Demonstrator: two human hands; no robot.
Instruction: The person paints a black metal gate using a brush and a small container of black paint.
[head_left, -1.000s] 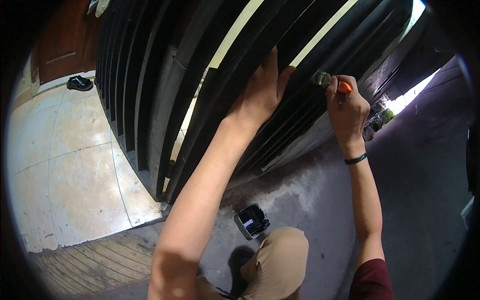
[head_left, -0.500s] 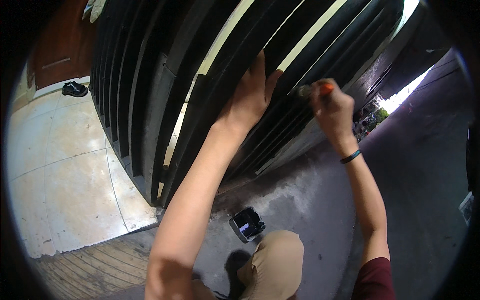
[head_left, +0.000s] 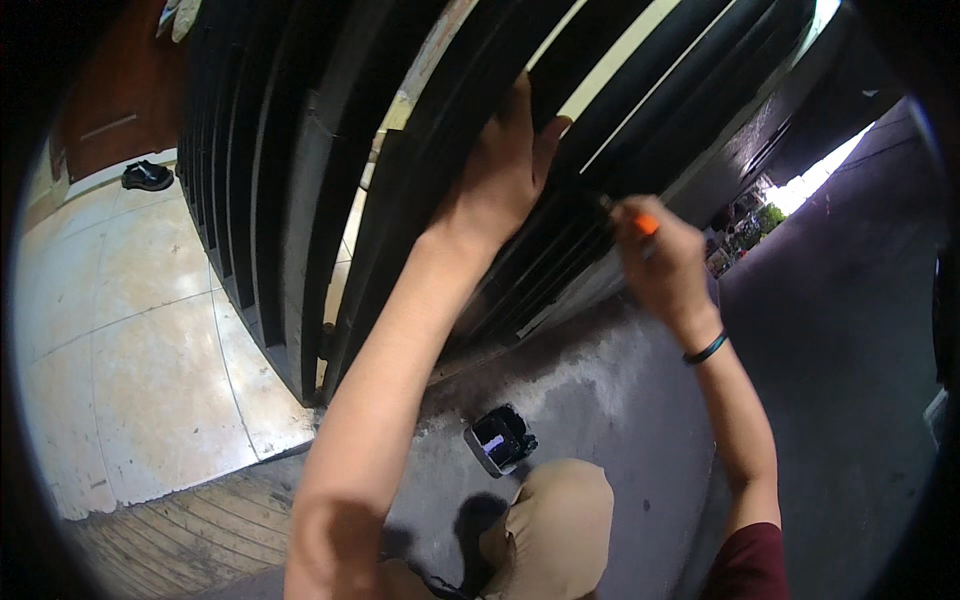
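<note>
My left hand [head_left: 500, 170] lies flat against a black bar of a slatted metal gate [head_left: 400, 160], fingers spread upward. My right hand [head_left: 662, 262] is closed around a paintbrush with an orange handle [head_left: 643, 225], its tip against a lower black bar just right of my left hand. A dark band circles my right wrist [head_left: 706, 349]. My knee in tan trousers [head_left: 555, 520] shows at the bottom.
A small black paint can [head_left: 500, 440] stands on the grey concrete ground [head_left: 620, 400] below the gate. Pale floor tiles [head_left: 130, 330] lie beyond the gate at left, with a dark shoe [head_left: 147, 176] far back. Wooden planks [head_left: 180, 530] show at lower left.
My right hand with the brush has moved down and left along the bars. My left hand stays on the gate.
</note>
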